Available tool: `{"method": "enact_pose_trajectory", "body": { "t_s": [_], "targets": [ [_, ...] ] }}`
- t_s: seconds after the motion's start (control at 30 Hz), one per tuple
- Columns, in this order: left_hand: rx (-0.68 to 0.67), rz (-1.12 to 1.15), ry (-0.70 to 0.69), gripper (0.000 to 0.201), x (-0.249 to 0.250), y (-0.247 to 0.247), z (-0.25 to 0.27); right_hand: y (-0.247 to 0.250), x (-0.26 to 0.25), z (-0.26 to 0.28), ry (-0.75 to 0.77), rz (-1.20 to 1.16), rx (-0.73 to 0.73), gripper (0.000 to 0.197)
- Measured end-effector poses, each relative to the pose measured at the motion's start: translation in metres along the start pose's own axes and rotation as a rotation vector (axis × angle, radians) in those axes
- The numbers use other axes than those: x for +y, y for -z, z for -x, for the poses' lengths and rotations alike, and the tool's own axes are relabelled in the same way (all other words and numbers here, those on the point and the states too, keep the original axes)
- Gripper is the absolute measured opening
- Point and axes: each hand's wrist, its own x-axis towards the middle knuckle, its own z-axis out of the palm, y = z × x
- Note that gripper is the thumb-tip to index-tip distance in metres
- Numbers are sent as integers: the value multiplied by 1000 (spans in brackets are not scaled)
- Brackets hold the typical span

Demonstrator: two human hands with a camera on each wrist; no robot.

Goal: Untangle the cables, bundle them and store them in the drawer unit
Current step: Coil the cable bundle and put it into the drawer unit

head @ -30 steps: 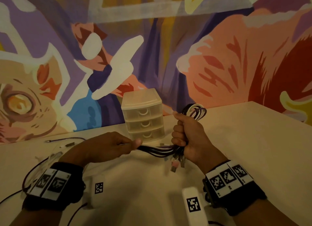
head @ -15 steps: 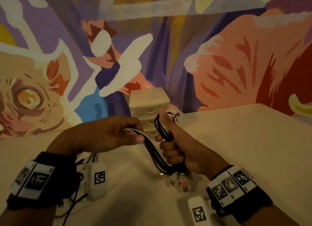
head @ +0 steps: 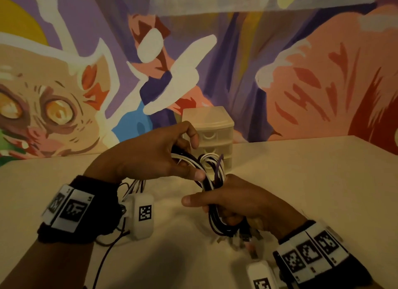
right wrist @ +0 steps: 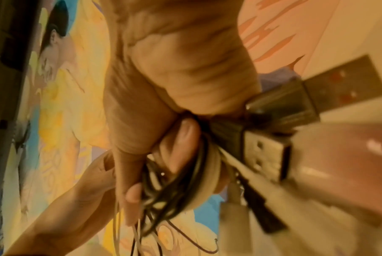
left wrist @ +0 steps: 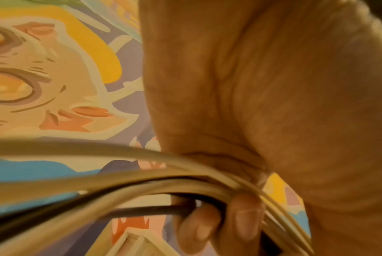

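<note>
A bundle of black, white and purple cables [head: 210, 176] hangs folded between both hands above the table. My right hand [head: 232, 204] grips the lower part of the bundle in a fist, thumb stretched out to the left; USB plugs [head: 245, 238] stick out below it. My left hand [head: 172, 157] holds the upper strands, its fingers curled round them [left wrist: 207, 190]. In the right wrist view the cables [right wrist: 174, 187] loop round my fingers, with metal plugs [right wrist: 269, 155] close to the lens. The small three-drawer unit [head: 212, 135] stands behind the hands against the wall, its drawers closed.
A pale table [head: 312, 191] runs to a painted mural wall. Loose cable ends [head: 133, 187] trail down from under my left wrist, and a thin dark wire [head: 105, 256] lies on the table near the front left.
My left hand has carried the strands up and over toward the right hand, folding the bundle into a tighter loop. My right hand has dropped lower and nearer, its thumb now stretched out.
</note>
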Motion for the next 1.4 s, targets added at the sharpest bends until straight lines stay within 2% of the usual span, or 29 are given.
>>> {"method": "enact_pose_trajectory", "body": {
  "t_s": [0.07,0.2,0.33,0.47,0.57,0.63,0.73,0.8,0.9,0.97,1.0,1.1,1.13,1.27,1.4],
  "targets": [
    [43,-44,25,48,2,-2,-1,-4,0,-1,0,12,87,44],
    [133,-198,113,60,7,-17,-10,-8,3,-4,13,2,187,46],
    [117,-235,123,44,-1,-17,-17,-8,1,-4,40,27,187,54],
    [30,-103,146,38,-11,-18,-19,-9,-1,0,120,81,186,37],
    [-20,3,90,20,-12,-18,-20,-12,-1,1,167,134,176,32],
    [-30,41,84,21,-10,-17,-21,-13,-2,2,145,128,139,30],
    [8,96,143,21,-7,-21,-24,-14,-5,4,62,83,58,40],
    [19,131,163,18,-5,-23,-25,-11,-7,5,15,78,43,40],
    [37,236,116,30,-3,-25,-17,-4,-4,3,23,133,78,38],
    [97,370,178,40,-1,-23,-9,-1,-1,0,33,153,93,36],
    [84,369,200,43,2,-23,-7,-1,-1,0,42,156,72,34],
    [13,205,229,59,10,-27,-15,-4,0,-1,72,169,18,29],
    [20,132,217,58,13,-30,-18,-5,-1,-2,78,182,19,29],
    [142,-198,178,55,13,-42,-28,-7,0,-4,77,205,26,26],
    [244,-228,162,59,4,-47,-34,-6,5,-9,101,305,138,27]
  ]
}}
